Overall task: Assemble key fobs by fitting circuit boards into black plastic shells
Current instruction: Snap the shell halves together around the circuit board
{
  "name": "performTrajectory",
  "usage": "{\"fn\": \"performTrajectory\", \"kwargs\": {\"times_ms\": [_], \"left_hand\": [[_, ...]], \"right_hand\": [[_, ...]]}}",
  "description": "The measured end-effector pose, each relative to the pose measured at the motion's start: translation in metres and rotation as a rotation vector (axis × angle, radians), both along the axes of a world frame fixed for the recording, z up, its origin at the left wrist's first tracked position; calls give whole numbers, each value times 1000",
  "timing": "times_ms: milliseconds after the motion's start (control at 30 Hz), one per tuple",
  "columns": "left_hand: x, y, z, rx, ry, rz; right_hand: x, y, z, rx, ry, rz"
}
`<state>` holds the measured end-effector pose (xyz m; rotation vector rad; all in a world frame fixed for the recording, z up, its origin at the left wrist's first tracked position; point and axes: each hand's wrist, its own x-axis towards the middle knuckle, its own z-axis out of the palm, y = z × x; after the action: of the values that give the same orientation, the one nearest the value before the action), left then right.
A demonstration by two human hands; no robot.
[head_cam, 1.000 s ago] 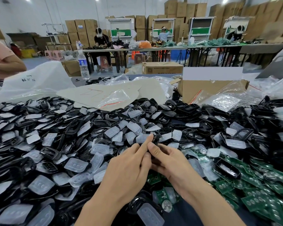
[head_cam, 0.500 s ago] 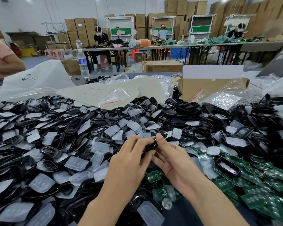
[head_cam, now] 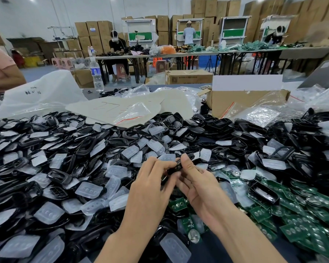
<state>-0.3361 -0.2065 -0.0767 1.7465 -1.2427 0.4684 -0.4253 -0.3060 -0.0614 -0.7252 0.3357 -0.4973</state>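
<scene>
Head view: left hand (head_cam: 152, 188) and right hand (head_cam: 199, 190) meet mid-frame just above the pile. Both pinch one black shell (head_cam: 175, 168) between fingertips and thumbs, probably to brace it from two sides while pressing parts together. Cannot tell if a board is inside. The shell's long axis runs lower-left to upper-right, far end tilted away from the person. Green circuit boards (head_cam: 292, 215) lie near on the right, likely for easy reach; clear button pads (head_cam: 89, 189) lie on the left.
</scene>
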Motion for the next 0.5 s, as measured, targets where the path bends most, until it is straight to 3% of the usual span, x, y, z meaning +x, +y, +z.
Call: {"fn": "performTrajectory", "kwargs": {"times_ms": [233, 500], "left_hand": [[5, 1, 0, 2, -142, 22], [8, 2, 1, -16, -173, 12]], "right_hand": [[4, 3, -3, 17, 15, -31], [3, 2, -6, -21, 9, -31]]}}
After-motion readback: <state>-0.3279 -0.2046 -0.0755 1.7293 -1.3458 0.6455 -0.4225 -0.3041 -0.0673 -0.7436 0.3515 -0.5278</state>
